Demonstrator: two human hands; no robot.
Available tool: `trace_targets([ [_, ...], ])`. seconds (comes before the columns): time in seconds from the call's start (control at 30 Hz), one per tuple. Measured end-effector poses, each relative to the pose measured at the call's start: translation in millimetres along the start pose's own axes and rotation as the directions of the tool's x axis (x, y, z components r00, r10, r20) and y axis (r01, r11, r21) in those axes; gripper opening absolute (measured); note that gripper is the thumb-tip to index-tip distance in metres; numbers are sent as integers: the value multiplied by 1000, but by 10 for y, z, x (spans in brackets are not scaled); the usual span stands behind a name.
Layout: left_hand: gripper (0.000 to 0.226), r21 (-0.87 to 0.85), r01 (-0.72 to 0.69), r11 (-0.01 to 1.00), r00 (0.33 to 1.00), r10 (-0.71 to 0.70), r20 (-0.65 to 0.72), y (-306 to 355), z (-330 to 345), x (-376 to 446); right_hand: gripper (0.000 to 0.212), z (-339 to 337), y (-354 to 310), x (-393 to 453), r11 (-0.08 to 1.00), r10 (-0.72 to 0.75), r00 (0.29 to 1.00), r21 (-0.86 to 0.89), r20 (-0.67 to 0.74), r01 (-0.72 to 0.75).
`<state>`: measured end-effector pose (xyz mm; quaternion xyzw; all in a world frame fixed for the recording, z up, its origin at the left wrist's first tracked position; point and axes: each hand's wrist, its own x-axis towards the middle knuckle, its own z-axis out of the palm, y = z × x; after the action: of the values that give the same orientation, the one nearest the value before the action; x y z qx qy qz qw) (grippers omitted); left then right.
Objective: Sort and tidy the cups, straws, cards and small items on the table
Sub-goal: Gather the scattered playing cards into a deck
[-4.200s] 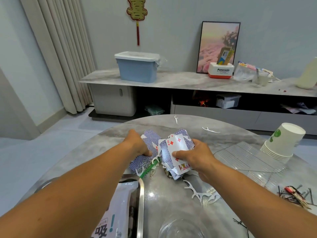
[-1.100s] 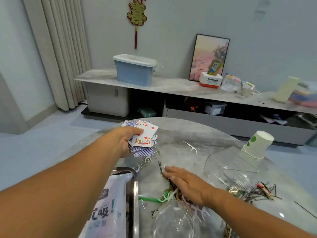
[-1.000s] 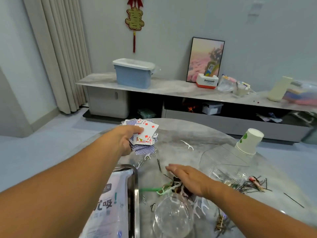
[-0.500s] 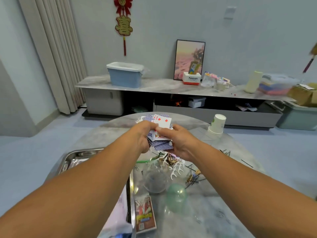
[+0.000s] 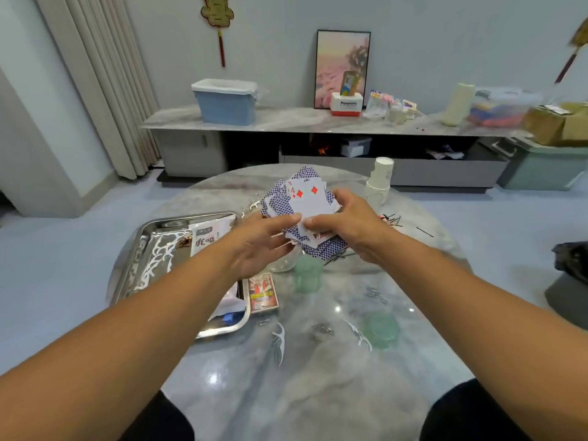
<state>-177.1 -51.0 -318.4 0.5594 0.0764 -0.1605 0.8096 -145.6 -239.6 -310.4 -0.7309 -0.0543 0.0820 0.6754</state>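
While both hands grip the loose cards point(image 5: 304, 211) above the desk point(image 5: 318, 393), squaring the stack is the step in hand.
Left hand point(image 5: 261, 241) fingers and thumb pinch the near-left edge, right hand point(image 5: 346, 222) fingers clamp the right side; a four of diamonds faces up, blue backs splay out underneath. Judgement: loosen the grip, tap the long edge on bare desk at 6 o'clock, then tap the short edge, and flip the face-up cards to match. Keep clear of the hairpins point(image 5: 391, 219) at 3 o'clock and the paper cup stack point(image 5: 380, 179) at 1 o'clock. The card box point(image 5: 262, 292) at 7 o'clock, beside the steel tray point(image 5: 140, 249), likely takes the deck next.
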Motion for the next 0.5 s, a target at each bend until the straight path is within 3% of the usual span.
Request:
trace_targets([
  [0.13, 73, 35, -85, 996, 994, 87, -62, -258, -92, -208, 57, -119, 179, -344, 981, -13, 994, -191, 108, 33],
  [0.3, 56, 176, -100, 979, 995, 102, -2, -705, -80, -339, 57, -127, 467, -608, 954, 0, 991, -296, 136, 41],
  [0.5, 51, 384, -98, 918, 995, 87, 46, -1139, -164, -417, 58, -159, 823, -817, 845, -6, 977, -522, 212, 119],
])
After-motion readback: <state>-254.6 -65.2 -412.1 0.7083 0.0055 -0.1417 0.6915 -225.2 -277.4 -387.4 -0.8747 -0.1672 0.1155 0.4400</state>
